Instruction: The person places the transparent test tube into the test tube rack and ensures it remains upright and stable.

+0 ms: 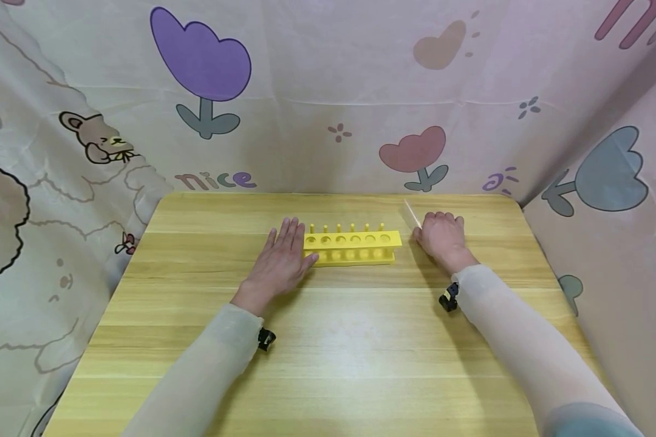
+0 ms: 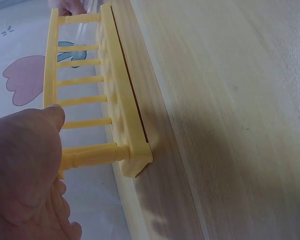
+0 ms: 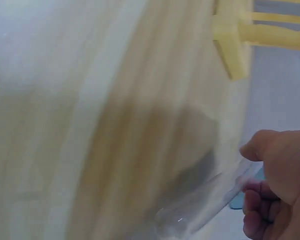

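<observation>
A yellow test tube rack (image 1: 355, 246) stands on the table, with round holes along its top and a row of pegs behind. My left hand (image 1: 282, 260) lies against the rack's left end, fingers straight and thumb at the front. In the left wrist view that thumb touches the edge of the rack's upper plate (image 2: 50, 75). Right of the rack, my right hand (image 1: 443, 238) grips a clear test tube (image 1: 412, 212). The right wrist view shows the tube's rounded end (image 3: 172, 222) out past the curled fingers, tilted above the table.
The wooden table (image 1: 350, 352) reaches back to a printed curtain (image 1: 306, 73). More curtain hangs along the left and right sides. A small black camera (image 1: 266, 338) sits at my left wrist, and another black camera (image 1: 449, 297) at my right.
</observation>
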`<state>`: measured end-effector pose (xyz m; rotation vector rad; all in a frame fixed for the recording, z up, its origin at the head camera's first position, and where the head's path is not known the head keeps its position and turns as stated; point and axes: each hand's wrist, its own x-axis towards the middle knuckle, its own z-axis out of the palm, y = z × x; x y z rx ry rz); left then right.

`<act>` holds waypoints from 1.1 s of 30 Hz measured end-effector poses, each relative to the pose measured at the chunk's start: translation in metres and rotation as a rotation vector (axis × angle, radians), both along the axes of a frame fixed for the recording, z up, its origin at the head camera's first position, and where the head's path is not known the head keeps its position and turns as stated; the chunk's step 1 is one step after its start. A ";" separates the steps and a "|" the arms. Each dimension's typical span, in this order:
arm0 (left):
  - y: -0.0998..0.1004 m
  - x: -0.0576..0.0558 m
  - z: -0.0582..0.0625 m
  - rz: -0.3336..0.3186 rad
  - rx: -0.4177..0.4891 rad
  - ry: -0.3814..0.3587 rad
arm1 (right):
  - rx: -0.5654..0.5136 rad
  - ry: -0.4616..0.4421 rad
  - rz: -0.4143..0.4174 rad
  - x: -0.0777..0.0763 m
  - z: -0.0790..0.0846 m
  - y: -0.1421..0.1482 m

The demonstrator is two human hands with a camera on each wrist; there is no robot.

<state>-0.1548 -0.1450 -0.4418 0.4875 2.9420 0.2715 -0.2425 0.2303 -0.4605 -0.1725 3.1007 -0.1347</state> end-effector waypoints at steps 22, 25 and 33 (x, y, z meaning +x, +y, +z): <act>0.001 -0.001 0.001 0.003 0.005 -0.027 | -0.321 0.328 0.032 0.025 0.051 -0.012; 0.002 -0.002 0.001 0.002 0.004 -0.031 | -0.295 0.342 0.071 0.029 0.051 -0.011; 0.001 -0.001 0.001 0.003 0.009 -0.019 | -0.253 0.410 0.149 0.037 0.065 -0.014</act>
